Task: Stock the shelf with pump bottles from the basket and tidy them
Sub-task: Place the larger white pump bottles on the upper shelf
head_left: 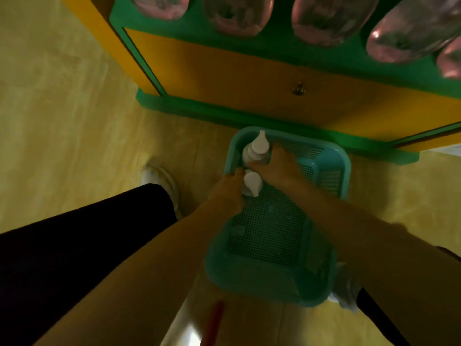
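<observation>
A teal plastic basket sits on the floor in front of the shelf unit. Two white pump bottles stand in its far left corner. My left hand wraps around the nearer pump bottle. My right hand reaches across and grips the farther pump bottle. The rest of the basket's mesh bottom is bare. Above, the green shelf holds a row of pink-tinted bottles, seen from above.
An orange cabinet door with a small knob sits below the shelf, right behind the basket. My shoe and dark trouser leg stand left of the basket. A red strip lies on the yellowish floor near me.
</observation>
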`<action>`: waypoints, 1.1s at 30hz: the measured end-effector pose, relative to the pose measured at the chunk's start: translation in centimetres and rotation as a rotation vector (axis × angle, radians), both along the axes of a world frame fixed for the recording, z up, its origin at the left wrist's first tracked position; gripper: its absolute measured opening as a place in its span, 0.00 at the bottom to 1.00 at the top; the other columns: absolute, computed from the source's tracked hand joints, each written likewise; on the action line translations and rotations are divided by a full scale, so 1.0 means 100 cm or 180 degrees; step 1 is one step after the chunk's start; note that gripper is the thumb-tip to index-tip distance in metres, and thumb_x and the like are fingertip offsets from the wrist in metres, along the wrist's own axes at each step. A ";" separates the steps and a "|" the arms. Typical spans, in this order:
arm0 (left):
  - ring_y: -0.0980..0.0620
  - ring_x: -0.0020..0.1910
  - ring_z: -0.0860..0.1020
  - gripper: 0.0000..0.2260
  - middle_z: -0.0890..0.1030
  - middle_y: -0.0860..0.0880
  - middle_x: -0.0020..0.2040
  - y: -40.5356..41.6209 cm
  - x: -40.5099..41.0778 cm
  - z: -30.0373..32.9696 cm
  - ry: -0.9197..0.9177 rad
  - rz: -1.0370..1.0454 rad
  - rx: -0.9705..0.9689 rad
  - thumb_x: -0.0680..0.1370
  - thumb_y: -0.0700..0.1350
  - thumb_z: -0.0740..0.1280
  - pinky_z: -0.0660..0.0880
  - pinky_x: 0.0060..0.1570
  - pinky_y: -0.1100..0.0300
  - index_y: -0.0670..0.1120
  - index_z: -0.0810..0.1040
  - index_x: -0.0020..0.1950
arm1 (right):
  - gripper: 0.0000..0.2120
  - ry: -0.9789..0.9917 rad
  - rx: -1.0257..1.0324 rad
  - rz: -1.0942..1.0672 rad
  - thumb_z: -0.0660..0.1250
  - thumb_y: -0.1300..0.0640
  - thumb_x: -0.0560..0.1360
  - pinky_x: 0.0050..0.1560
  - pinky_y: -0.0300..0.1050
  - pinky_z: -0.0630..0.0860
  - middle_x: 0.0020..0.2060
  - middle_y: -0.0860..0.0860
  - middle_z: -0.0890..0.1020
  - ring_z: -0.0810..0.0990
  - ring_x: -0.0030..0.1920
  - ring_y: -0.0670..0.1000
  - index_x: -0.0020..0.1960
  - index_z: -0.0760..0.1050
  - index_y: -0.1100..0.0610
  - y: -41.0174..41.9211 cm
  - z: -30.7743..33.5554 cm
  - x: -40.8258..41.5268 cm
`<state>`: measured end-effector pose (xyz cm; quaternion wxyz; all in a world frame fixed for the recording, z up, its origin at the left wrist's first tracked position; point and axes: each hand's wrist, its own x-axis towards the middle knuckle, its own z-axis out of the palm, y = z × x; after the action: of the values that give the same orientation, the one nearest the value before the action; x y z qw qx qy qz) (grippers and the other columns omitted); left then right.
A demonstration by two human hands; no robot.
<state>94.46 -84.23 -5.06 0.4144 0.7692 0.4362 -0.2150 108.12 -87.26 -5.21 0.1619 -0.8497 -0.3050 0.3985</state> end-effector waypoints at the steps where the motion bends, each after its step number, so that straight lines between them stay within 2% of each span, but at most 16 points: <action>1: 0.42 0.61 0.74 0.32 0.74 0.44 0.63 -0.001 0.001 -0.002 -0.0034 0.0076 -0.0046 0.71 0.48 0.73 0.73 0.59 0.46 0.47 0.61 0.70 | 0.34 0.0000 -0.0021 -0.0037 0.73 0.42 0.67 0.57 0.54 0.76 0.61 0.57 0.77 0.77 0.60 0.59 0.66 0.69 0.58 0.002 -0.003 -0.001; 7: 0.43 0.64 0.73 0.37 0.74 0.45 0.66 -0.002 0.008 -0.017 -0.0274 0.0439 -0.0115 0.69 0.47 0.76 0.72 0.62 0.50 0.48 0.61 0.73 | 0.34 -0.0051 -0.0170 -0.0119 0.74 0.42 0.67 0.55 0.52 0.75 0.61 0.57 0.77 0.77 0.60 0.60 0.67 0.68 0.55 0.010 -0.017 -0.002; 13: 0.46 0.59 0.76 0.25 0.77 0.44 0.61 -0.005 0.017 -0.026 -0.0430 0.0648 0.0102 0.74 0.44 0.71 0.72 0.55 0.56 0.45 0.67 0.68 | 0.33 0.0112 0.0013 -0.0176 0.75 0.47 0.67 0.59 0.55 0.75 0.62 0.56 0.77 0.75 0.61 0.59 0.68 0.68 0.53 0.018 -0.025 0.000; 16: 0.46 0.59 0.76 0.26 0.78 0.44 0.61 -0.003 0.016 -0.024 -0.0428 0.0474 0.0179 0.72 0.44 0.72 0.71 0.53 0.58 0.44 0.67 0.67 | 0.31 0.0145 0.0093 -0.0206 0.75 0.49 0.67 0.59 0.54 0.75 0.62 0.56 0.78 0.76 0.61 0.59 0.67 0.70 0.54 0.016 -0.025 0.001; 18: 0.45 0.60 0.76 0.28 0.77 0.45 0.61 -0.002 0.014 -0.021 -0.0374 0.0363 0.0163 0.71 0.45 0.73 0.72 0.55 0.56 0.45 0.67 0.68 | 0.30 0.0208 0.0144 -0.0253 0.76 0.51 0.68 0.59 0.52 0.74 0.62 0.57 0.78 0.76 0.62 0.59 0.66 0.71 0.56 0.010 -0.020 0.004; 21: 0.46 0.59 0.76 0.29 0.78 0.46 0.60 -0.003 0.009 -0.013 -0.0328 0.0253 0.0096 0.68 0.49 0.75 0.75 0.57 0.51 0.46 0.68 0.65 | 0.31 0.0352 0.0276 -0.0433 0.75 0.54 0.70 0.61 0.49 0.70 0.65 0.58 0.75 0.73 0.64 0.59 0.69 0.68 0.60 -0.003 -0.006 0.011; 24: 0.47 0.58 0.77 0.28 0.79 0.47 0.58 -0.006 0.004 0.001 -0.0320 0.0214 0.0046 0.67 0.51 0.76 0.76 0.55 0.51 0.47 0.70 0.63 | 0.31 0.0391 0.0412 -0.0575 0.74 0.56 0.70 0.62 0.47 0.69 0.66 0.59 0.74 0.72 0.65 0.59 0.70 0.67 0.62 -0.018 0.012 0.022; 28: 0.50 0.53 0.79 0.25 0.80 0.50 0.52 -0.008 0.002 0.030 -0.0640 0.0481 -0.0266 0.66 0.53 0.76 0.77 0.53 0.54 0.47 0.74 0.58 | 0.32 0.0443 0.0567 -0.0692 0.73 0.56 0.71 0.58 0.43 0.68 0.67 0.57 0.73 0.72 0.65 0.57 0.70 0.65 0.61 -0.035 0.044 0.037; 31: 0.50 0.52 0.79 0.28 0.80 0.51 0.51 -0.009 0.004 0.058 -0.0791 0.0725 -0.0396 0.62 0.58 0.76 0.77 0.53 0.53 0.46 0.75 0.56 | 0.33 0.0484 0.0715 -0.0772 0.74 0.53 0.70 0.59 0.45 0.70 0.66 0.54 0.74 0.73 0.65 0.56 0.71 0.66 0.57 -0.047 0.075 0.047; 33: 0.52 0.51 0.78 0.26 0.78 0.54 0.48 -0.008 0.007 0.086 -0.0964 0.0818 -0.0458 0.64 0.55 0.77 0.76 0.48 0.61 0.45 0.75 0.56 | 0.31 0.0546 0.0869 -0.0781 0.74 0.51 0.70 0.62 0.50 0.72 0.65 0.52 0.74 0.74 0.63 0.54 0.69 0.67 0.55 -0.053 0.101 0.052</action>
<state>95.18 -85.04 3.50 0.5531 0.6993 0.4470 -0.0730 113.28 -92.59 4.87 0.3483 -0.8136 -0.2355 0.4016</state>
